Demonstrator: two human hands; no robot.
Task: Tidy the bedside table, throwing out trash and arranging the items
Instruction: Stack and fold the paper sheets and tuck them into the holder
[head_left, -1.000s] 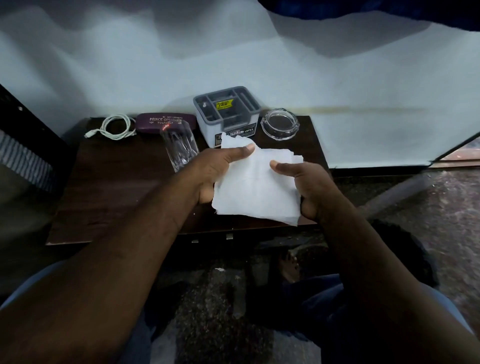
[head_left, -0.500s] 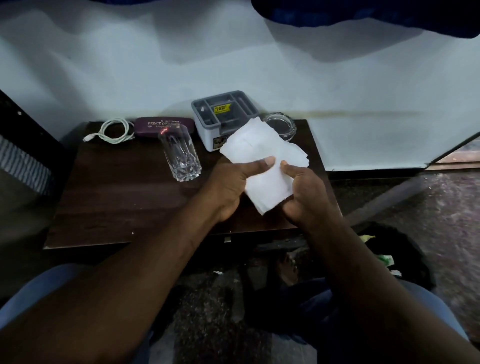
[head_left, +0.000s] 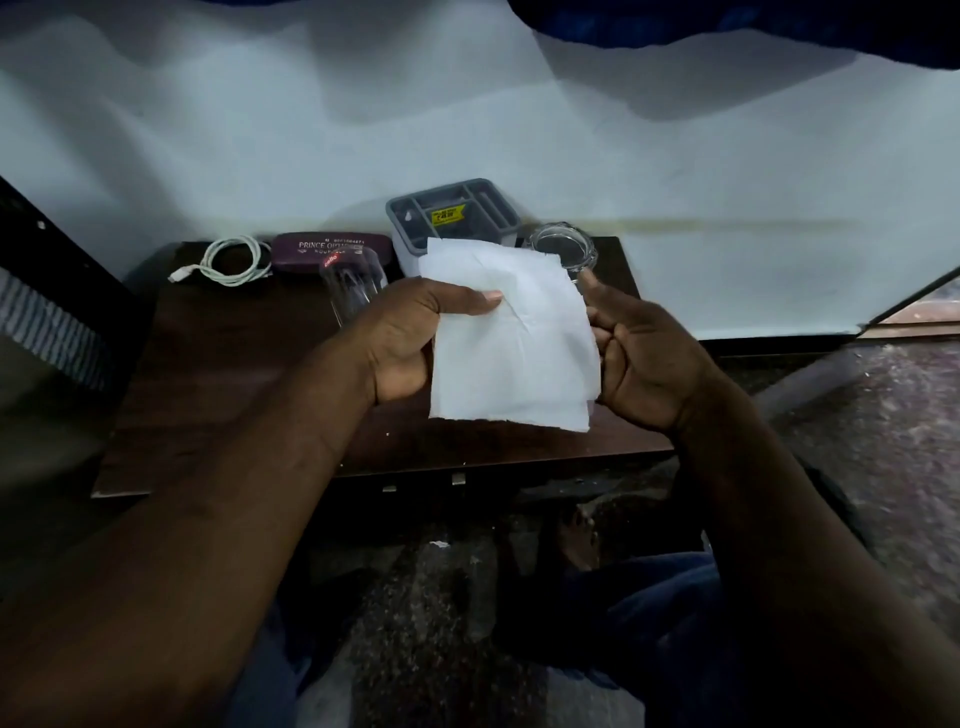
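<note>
Two hands hold white tissue (head_left: 511, 338) mid-frame above tabletop (head_left: 218, 374): left hand (head_left: 410, 332) pinches its left edge, right hand (head_left: 641, 358) grips right edge. Fold squarely, edges aligned; avoid drinking glass (head_left: 353, 288) behind.

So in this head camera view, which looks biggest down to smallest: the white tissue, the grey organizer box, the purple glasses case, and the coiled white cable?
1. white tissue, though it is held nearer the camera, which inflates it.
2. grey organizer box, partly hidden behind the tissue.
3. purple glasses case and coiled white cable look about alike; I would not rank them.
</note>
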